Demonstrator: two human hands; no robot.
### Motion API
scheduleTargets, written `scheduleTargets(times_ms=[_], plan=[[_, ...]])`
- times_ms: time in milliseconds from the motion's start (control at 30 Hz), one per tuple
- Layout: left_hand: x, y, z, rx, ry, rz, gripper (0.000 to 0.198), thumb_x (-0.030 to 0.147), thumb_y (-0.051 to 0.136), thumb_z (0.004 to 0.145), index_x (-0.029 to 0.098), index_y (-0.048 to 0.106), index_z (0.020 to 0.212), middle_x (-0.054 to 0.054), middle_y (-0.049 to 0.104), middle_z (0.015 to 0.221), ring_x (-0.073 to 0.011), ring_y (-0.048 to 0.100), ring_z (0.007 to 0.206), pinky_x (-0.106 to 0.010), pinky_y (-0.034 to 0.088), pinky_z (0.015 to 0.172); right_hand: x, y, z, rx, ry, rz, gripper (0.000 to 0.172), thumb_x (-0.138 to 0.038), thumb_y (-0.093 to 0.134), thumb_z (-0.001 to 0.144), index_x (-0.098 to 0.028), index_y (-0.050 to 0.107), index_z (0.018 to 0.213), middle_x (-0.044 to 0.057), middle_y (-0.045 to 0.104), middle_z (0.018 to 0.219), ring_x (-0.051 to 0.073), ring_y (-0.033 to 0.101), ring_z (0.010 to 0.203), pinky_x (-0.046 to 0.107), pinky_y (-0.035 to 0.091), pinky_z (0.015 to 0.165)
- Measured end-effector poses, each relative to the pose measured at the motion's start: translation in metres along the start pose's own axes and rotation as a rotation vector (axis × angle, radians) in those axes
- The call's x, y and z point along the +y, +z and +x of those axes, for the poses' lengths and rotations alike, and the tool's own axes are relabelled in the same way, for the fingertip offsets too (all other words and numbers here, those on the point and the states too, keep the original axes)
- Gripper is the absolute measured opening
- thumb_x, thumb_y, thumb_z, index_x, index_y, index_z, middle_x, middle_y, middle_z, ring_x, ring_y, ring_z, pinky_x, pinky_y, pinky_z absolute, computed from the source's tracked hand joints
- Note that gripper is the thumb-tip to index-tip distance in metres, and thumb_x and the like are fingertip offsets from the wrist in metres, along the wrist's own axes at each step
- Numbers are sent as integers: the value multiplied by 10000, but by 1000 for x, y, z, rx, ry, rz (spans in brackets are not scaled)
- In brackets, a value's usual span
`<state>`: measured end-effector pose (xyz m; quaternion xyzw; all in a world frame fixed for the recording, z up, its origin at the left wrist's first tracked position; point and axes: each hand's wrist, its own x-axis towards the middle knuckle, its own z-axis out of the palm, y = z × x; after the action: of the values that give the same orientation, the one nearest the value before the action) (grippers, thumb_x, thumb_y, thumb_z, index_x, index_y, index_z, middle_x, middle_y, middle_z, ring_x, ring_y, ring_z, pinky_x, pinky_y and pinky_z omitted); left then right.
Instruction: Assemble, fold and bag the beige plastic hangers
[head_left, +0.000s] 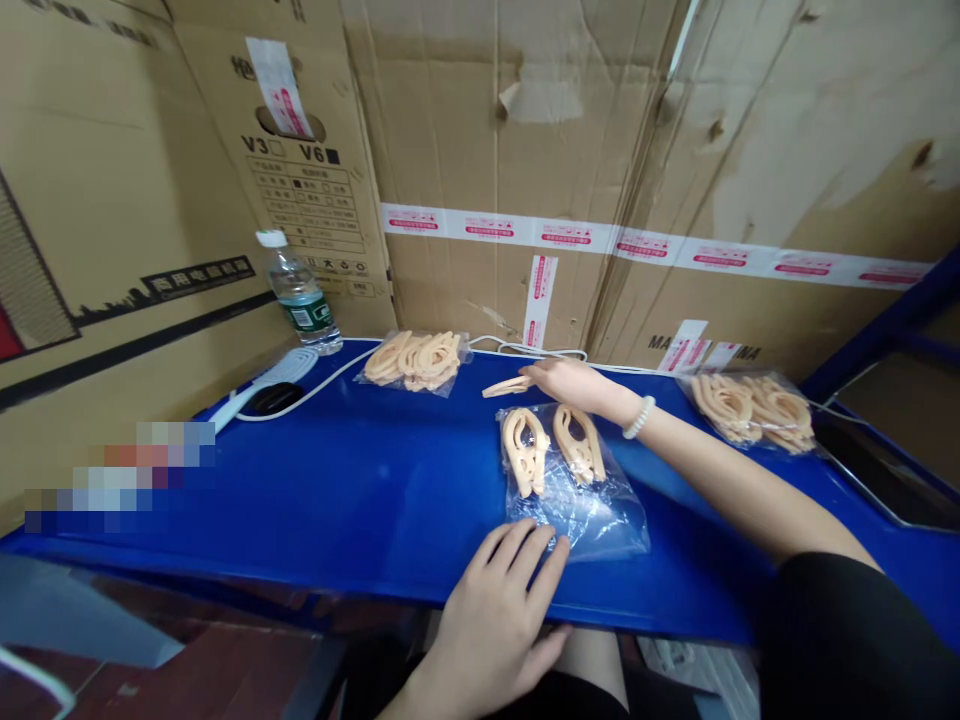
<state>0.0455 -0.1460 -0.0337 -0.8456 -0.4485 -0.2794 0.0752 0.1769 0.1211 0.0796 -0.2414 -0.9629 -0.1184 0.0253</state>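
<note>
Stretched out over the blue table, my right hand (576, 384) pinches the end of a beige folding clothes hanger (504, 387), which lies nearly flat and seen from its edge. Just in front of it is a clear plastic bag (600, 525) with two folded beige hangers, a left one (514, 447) and a right one (591, 462), side by side; whether they are inside the bag or on it I cannot tell. My left hand (496, 600) is at the table's front edge, palm down with fingers spread, its fingertips by the bag's near side. It holds nothing.
Bagged hangers (416, 360) lie at the back, and another bagged bunch (754, 410) at the right beside a dark flat device (885, 470). A water bottle (304, 300), hairbrush (277, 372) and white cable (337, 375) are at left. Cardboard (480, 130) walls the back.
</note>
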Motion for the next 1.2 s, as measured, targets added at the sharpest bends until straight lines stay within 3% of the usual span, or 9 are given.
scheduleTargets(times_ms=[33,200,300,367,467,633,900,1100,1200], plan=[[0,-1,0,-4,5,6,589,435,560,956,137,499,1460,-122,602,1400,-317,538,1280,-467,464,1078,-3,-7,-19,28,-2,17,254,-147,459,1026,-115,647,1193,135,743,1043,222,711,915,340,550,821],[1,-7,3,1,14,14,540,401,571,953,136,543,1422,-123,630,1361,-314,566,1243,-450,485,1042,-56,-50,-131,544,-18,218,197,-188,568,997,-203,604,1190,83,739,1030,192,714,898,319,587,766],[1,-8,5,18,8,12,525,384,580,947,133,558,1408,-120,642,1341,-311,567,1237,-448,484,1037,-106,-68,-183,592,61,216,256,-142,630,943,-242,611,1177,55,735,926,195,707,817,320,600,694],[1,-8,5,26,10,10,516,378,582,944,129,567,1396,-122,644,1336,-310,564,1240,-447,482,1037,-132,-73,-201,484,24,203,274,-121,514,966,-207,627,1200,90,736,901,220,694,760,352,589,600],[2,-8,4,28,16,6,506,372,575,947,119,574,1385,-131,640,1338,-312,559,1244,-452,477,1042,-149,-65,-205,397,-166,176,328,-85,415,939,-164,684,1108,103,706,792,216,618,601,369,518,464],[3,-7,2,-2,-5,1,499,381,573,951,117,582,1375,-136,633,1341,-319,553,1248,-469,473,1047,-139,-36,-176,383,-272,-92,177,-116,518,930,-176,672,865,49,631,731,172,526,599,335,441,487],[3,-5,5,-23,-12,-2,529,364,599,933,121,559,1401,-145,620,1346,-337,545,1262,-490,493,1037,-117,6,-119,439,-212,-407,189,-97,519,973,-161,623,830,33,625,736,156,520,659,317,402,569],[-4,-24,2,-8,-5,-186,547,324,635,926,117,519,1419,-176,551,1397,-335,493,1322,-504,486,1073,-106,-20,-149,428,-44,-333,200,-76,507,964,-120,688,1036,81,678,839,205,570,782,321,412,579],[-20,-41,-2,96,-59,-285,432,104,555,934,156,553,1363,-147,565,1357,-291,491,1327,-508,453,1109,-94,-38,-177,395,75,-174,317,-56,459,953,-145,667,1175,133,678,1043,234,599,891,332,487,660]])
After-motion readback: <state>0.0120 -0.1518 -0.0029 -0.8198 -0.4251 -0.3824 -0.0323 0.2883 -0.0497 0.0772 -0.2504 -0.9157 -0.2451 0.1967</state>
